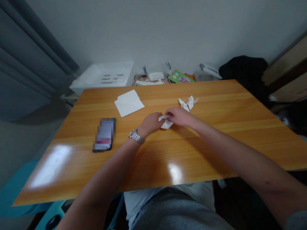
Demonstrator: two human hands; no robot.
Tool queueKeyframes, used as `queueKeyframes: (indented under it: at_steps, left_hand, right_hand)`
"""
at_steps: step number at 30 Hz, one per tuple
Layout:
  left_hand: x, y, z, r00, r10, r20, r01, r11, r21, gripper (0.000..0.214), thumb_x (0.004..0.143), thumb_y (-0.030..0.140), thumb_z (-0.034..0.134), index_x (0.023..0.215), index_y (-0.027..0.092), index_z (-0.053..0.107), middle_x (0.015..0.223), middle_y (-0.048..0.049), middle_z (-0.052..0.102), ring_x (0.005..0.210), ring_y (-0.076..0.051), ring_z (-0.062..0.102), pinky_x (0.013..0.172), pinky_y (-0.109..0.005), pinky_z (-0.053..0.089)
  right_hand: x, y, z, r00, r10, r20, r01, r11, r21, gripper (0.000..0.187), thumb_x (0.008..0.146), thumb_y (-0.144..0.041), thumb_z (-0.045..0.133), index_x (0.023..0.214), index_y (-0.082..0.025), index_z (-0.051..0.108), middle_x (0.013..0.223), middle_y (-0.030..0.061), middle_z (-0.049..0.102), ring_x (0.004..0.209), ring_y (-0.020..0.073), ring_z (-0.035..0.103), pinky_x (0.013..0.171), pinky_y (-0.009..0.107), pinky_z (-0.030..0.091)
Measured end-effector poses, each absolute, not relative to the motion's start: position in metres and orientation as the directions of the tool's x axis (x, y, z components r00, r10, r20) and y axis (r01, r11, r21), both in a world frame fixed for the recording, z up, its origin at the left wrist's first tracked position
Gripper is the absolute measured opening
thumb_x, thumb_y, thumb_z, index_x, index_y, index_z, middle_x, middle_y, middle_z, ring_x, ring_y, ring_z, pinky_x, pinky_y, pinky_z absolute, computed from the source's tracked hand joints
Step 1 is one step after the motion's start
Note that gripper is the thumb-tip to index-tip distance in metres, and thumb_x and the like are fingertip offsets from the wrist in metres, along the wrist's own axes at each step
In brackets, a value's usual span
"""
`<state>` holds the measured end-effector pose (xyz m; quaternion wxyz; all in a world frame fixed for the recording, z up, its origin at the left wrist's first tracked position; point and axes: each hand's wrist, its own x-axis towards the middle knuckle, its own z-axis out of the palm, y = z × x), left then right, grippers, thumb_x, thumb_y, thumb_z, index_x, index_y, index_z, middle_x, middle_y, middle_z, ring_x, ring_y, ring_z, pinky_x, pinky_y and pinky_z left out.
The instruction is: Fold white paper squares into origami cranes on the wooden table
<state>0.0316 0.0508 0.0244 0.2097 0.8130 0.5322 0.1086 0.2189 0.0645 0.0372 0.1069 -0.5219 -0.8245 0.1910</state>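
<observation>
Both my hands meet over the middle of the wooden table point(216, 137). My left hand point(151, 123), with a metal watch on its wrist, pinches one side of a small folded white paper piece point(166, 123). The other side of that paper is pinched by my right hand point(179, 115), fingers closed. Just behind my right hand lies a finished folded white paper figure point(188, 103). Much of the held paper is hidden between my fingers.
A stack of flat white paper sheets point(129, 103) lies at the back left of the table. A phone point(105, 134) rests to the left of my left arm. Behind the table sit a white plastic bin point(103, 76), clutter and a dark bag point(244, 68).
</observation>
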Motion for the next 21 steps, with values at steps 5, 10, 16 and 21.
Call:
queueKeyframes:
  at_steps: [5,10,16,21]
  left_hand:
    - [0.033,0.045,0.022,0.387,0.92,0.054,0.801,-0.365,0.474,0.028,0.101,0.036,0.049,0.1,0.018,0.07,0.097,-0.0097,0.076,0.087,-0.022,0.069,0.072,-0.029,0.046]
    - [0.033,0.039,0.02,0.385,0.918,0.093,0.772,-0.376,0.513,0.032,0.102,0.041,0.047,0.101,0.019,0.07,0.094,-0.0084,0.076,0.082,-0.021,0.068,0.069,-0.028,0.045]
    - [0.035,0.038,0.017,0.337,0.939,0.06,0.77,-0.312,0.556,0.025,0.097,0.033,0.052,0.099,0.019,0.073,0.093,-0.008,0.076,0.082,-0.021,0.068,0.07,-0.029,0.046]
    - [0.031,0.039,0.016,0.39,0.918,0.069,0.698,-0.344,0.628,0.024,0.095,0.029,0.054,0.096,0.018,0.075,0.094,-0.0079,0.077,0.083,-0.02,0.069,0.073,-0.029,0.048]
  right_hand:
    - [0.218,0.051,0.032,-0.373,0.924,0.088,0.764,0.36,-0.536,0.011,0.093,-0.021,0.064,0.098,-0.02,0.074,0.097,0.0067,0.079,0.089,0.0211,0.071,0.075,0.028,0.046]
    - [0.22,0.041,0.025,-0.335,0.929,0.157,0.689,0.355,-0.631,0.01,0.094,-0.018,0.063,0.096,-0.019,0.073,0.096,0.0063,0.079,0.089,0.0201,0.071,0.079,0.028,0.048]
    - [0.221,0.033,0.018,-0.315,0.936,0.155,0.646,0.331,-0.688,0.012,0.094,-0.018,0.06,0.097,-0.017,0.072,0.096,0.0071,0.078,0.088,0.0202,0.071,0.078,0.029,0.048]
    - [0.222,0.027,0.014,-0.309,0.939,0.153,0.59,0.315,-0.744,0.012,0.094,-0.022,0.059,0.099,-0.019,0.07,0.095,0.0062,0.077,0.088,0.0202,0.071,0.078,0.029,0.049]
